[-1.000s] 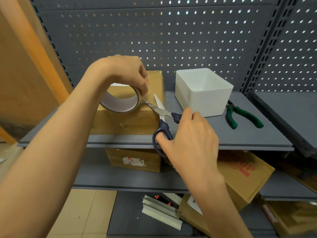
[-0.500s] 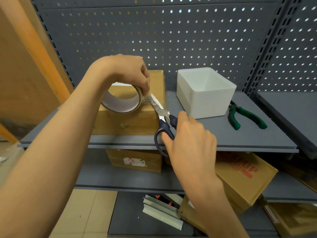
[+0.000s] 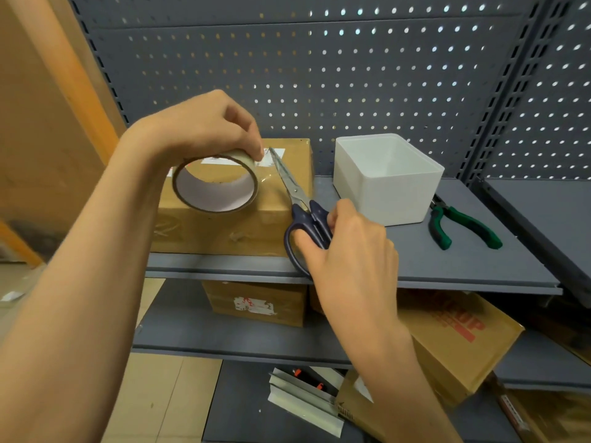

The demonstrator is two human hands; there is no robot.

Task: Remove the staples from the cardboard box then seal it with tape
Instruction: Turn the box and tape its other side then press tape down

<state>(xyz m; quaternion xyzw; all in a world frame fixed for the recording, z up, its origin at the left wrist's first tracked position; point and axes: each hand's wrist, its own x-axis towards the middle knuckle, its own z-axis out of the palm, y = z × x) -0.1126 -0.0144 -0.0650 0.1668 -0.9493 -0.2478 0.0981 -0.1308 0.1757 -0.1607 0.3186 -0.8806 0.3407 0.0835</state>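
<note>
**Tape cut in hand at the brown cardboard box**

Head view. Landmark: brown cardboard box [image 3: 236,215], on the grey metal shelf [image 3: 447,263], left part.

- Left hand [image 3: 198,129]: above the box, fingers curled round the roll of clear packing tape [image 3: 216,183].
- Right hand [image 3: 345,251]: at the box's right front corner, fingers through the handles of the blue-handled steel scissors [image 3: 303,212]; blades closed or nearly so across the film drawn from the roll.
- Step, as judged: sealing; staples apparently done with. Next move calls for pressing the cut end flat on the box.
- White plastic tub [image 3: 387,183]: right of the box; nothing visible inside.
- Green-handled pliers [image 3: 460,225]: right of the tub.
</note>
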